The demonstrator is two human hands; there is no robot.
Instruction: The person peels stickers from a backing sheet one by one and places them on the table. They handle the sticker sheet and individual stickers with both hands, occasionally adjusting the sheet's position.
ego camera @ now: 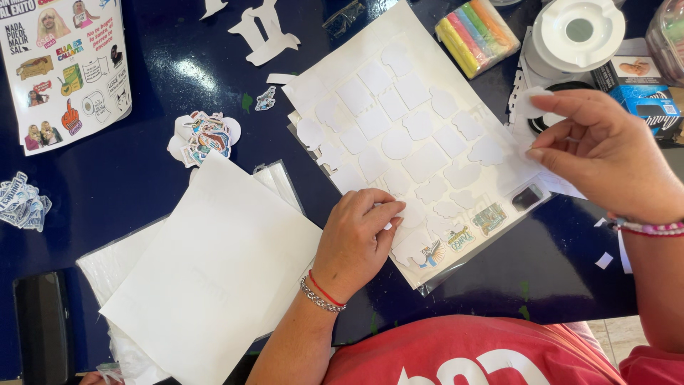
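On a dark blue table [142, 178], a person in a red shirt works over a large sticker sheet [420, 142] that lies tilted, its long axis running from upper left to lower right. Most shapes on it are already peeled, leaving blank white outlines; a few coloured stickers [463, 232] remain along the lower edge. The left hand [356, 239] rests on the sheet's lower corner, fingers curled and pressing down right beside those remaining stickers, so it is the nearer hand. The right hand [605, 153] is raised off to the right, its grip closed, pinching a small white cut-out piece [531, 103] between thumb and fingertips. A pile of peeled stickers [205, 137] sits to the left, past blank white sheets [214, 278]. Whether the pinched piece has a printed face cannot be seen. The right forearm is cut off by the frame.
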